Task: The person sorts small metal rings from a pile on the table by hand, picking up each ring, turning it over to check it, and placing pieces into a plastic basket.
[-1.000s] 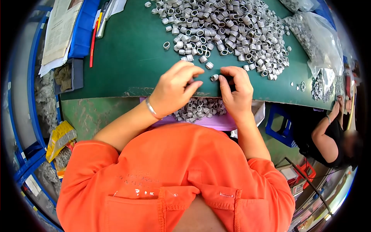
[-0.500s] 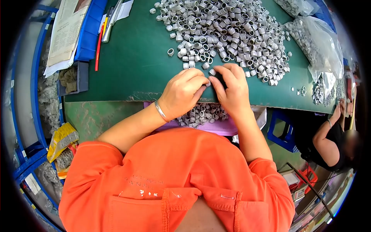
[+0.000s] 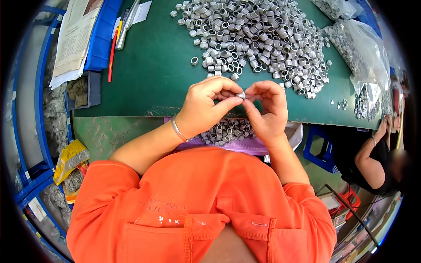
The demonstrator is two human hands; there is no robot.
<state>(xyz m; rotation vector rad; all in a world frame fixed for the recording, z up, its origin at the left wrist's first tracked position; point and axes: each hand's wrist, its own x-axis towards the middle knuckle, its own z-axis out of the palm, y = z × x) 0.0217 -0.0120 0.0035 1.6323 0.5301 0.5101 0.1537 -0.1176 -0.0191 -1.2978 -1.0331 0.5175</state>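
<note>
A small grey metal ring (image 3: pixel 240 94) is pinched between the fingertips of my left hand (image 3: pixel 206 105) and my right hand (image 3: pixel 266 109), lifted just above the near edge of the green table (image 3: pixel 149 70). Beyond my hands lies a large heap of the same metal rings (image 3: pixel 258 35). Below my hands, a purple tray (image 3: pixel 245 144) at my lap holds more rings (image 3: pixel 228 130). A metal bangle sits on my left wrist.
Papers and a blue bin (image 3: pixel 98 39) sit at the table's left, with a red pencil (image 3: pixel 111 52) beside them. Clear bags of rings (image 3: pixel 359 44) lie at the right. Another person (image 3: pixel 372 158) in black works at the far right.
My hands reached to the heap's near edge, took up a ring and drew back toward me, and both now hold it raised between the fingertips.
</note>
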